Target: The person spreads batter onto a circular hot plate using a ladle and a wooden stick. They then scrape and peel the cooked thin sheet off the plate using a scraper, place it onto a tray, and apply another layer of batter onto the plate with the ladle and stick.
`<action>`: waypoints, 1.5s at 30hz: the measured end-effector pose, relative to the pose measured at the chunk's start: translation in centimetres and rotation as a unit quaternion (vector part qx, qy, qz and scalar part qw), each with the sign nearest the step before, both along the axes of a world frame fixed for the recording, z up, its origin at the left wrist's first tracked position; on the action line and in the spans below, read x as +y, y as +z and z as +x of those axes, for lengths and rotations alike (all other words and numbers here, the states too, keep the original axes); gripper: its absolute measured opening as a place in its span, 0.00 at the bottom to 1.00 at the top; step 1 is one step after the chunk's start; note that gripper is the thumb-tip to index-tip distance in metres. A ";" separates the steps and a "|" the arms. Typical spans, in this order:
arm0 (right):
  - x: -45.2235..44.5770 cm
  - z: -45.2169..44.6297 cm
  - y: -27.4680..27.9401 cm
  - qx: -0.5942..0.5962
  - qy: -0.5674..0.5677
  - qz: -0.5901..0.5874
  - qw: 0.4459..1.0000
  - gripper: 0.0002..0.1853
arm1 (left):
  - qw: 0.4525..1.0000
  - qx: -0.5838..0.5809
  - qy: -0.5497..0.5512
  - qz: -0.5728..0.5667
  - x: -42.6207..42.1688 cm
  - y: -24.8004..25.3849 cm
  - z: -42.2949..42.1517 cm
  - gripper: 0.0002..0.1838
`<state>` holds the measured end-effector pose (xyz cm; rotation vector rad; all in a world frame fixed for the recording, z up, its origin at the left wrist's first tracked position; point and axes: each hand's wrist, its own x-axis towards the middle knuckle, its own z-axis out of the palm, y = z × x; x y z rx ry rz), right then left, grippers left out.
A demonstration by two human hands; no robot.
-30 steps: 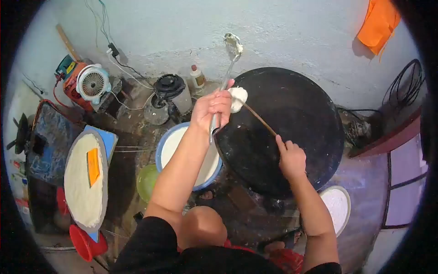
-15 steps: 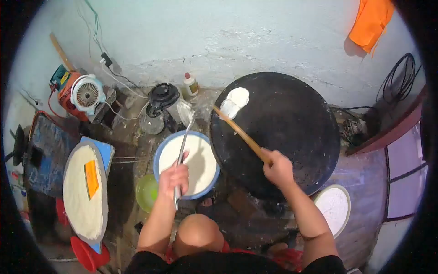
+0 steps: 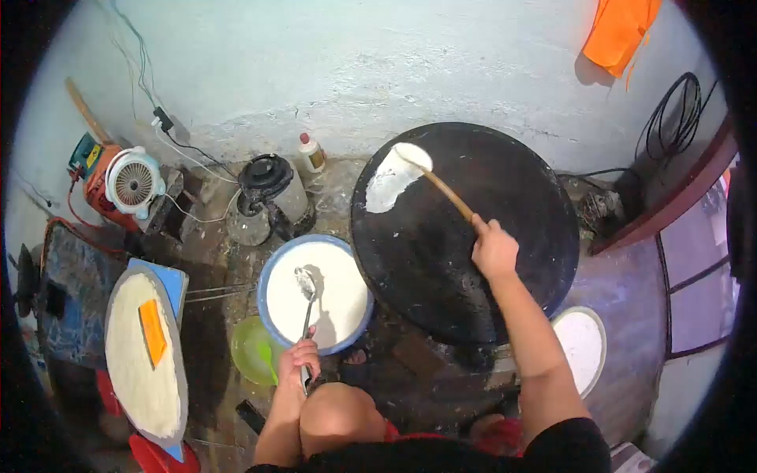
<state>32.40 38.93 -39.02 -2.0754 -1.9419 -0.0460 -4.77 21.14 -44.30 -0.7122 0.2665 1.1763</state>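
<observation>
White batter: lying near left edge of round griddle, leaving bare room rightward; gripping wooden stick in right hand, metal ladle in left hand.

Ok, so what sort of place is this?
Probably a modest cooking workspace, going by the large round black griddle with a patch of white, batter-like paste on it, and the blue-rimmed basin of pale mixture beside it.
</observation>
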 end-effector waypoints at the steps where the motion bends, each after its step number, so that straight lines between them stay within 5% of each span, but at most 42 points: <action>1: 0.0 -0.3 -0.4 0.001 -0.002 0.001 1.000 0.21 | 1.000 0.001 -0.002 0.001 0.0 0.0 -0.1 0.16; 3: -0.2 -1.3 -1.6 0.234 0.024 0.032 0.971 0.22 | 1.000 0.013 -0.008 -0.002 0.0 -0.3 -0.3 0.16; 4: -1.5 -2.7 -0.3 0.258 0.021 -0.026 0.966 0.23 | 1.000 -0.004 -0.010 -0.007 0.1 -0.2 -0.3 0.16; 7: -2.0 -5.2 0.6 0.091 0.074 -0.049 0.992 0.22 | 1.000 -0.011 0.005 -0.026 0.3 -0.7 0.0 0.16; 9: 1.5 -2.5 -0.2 -0.001 0.033 0.060 0.998 0.21 | 0.999 0.017 -0.009 -0.033 0.3 -1.6 -0.3 0.15; 10: 2.6 -1.2 0.5 -0.006 0.003 -0.004 1.000 0.23 | 0.999 0.032 -0.009 -0.037 0.2 -1.2 -0.1 0.15; 14: 1.0 -2.2 -0.7 0.263 -0.020 -0.049 0.963 0.22 | 0.999 0.023 -0.022 -0.025 0.3 -0.9 -0.5 0.15; 15: -0.2 -2.9 -1.7 0.210 0.052 0.023 0.976 0.22 | 0.999 0.018 -0.024 -0.020 0.4 -1.1 -0.5 0.15; 17: -1.9 -3.8 0.3 0.128 0.070 -0.028 0.989 0.23 | 0.999 0.007 -0.028 -0.023 0.7 -1.2 -0.3 0.15; 19: 1.1 -0.7 -0.4 0.009 -0.022 0.013 1.000 0.23 | 0.997 0.039 -0.015 -0.064 0.7 -0.9 -0.3 0.15; 24: 1.5 -1.7 0.9 0.242 -0.060 -0.047 0.967 0.23 | 0.998 0.017 -0.024 -0.048 0.7 -0.9 -0.4 0.14; 25: 0.5 -3.2 0.4 0.228 0.026 0.044 0.972 0.22 | 0.999 0.014 -0.026 -0.045 0.9 -0.8 -0.3 0.14; 29: 3.8 -2.2 0.7 -0.001 -0.022 -0.031 0.999 0.25 | 0.995 0.071 -0.028 -0.064 0.7 -1.1 -0.2 0.15; 31: 4.9 0.5 1.4 0.009 -0.067 -0.045 0.997 0.25 | 0.997 0.042 -0.032 -0.059 0.5 -1.3 -0.7 0.14; 35: 0.6 -1.4 -2.7 0.224 -0.040 0.020 0.974 0.23 | 0.998 0.024 -0.018 -0.057 0.9 -1.0 -0.6 0.14; 37: -3.1 -4.3 2.0 0.123 0.034 -0.006 0.992 0.25 | 0.998 0.032 -0.031 -0.037 1.1 -1.4 -0.5 0.14; 39: 0.1 0.5 -0.7 -0.022 -0.040 -0.001 0.999 0.28 | 0.998 0.029 -0.037 -0.047 0.8 -0.9 -0.5 0.14; 41: 2.1 3.9 0.6 0.008 -0.124 -0.063 0.990 0.27 | 0.997 0.040 -0.034 -0.055 0.7 -0.8 -0.6 0.14; 45: 0.8 -0.4 1.7 0.201 -0.083 -0.022 0.976 0.27 | 0.999 0.033 -0.025 -0.025 1.1 -1.1 -0.4 0.14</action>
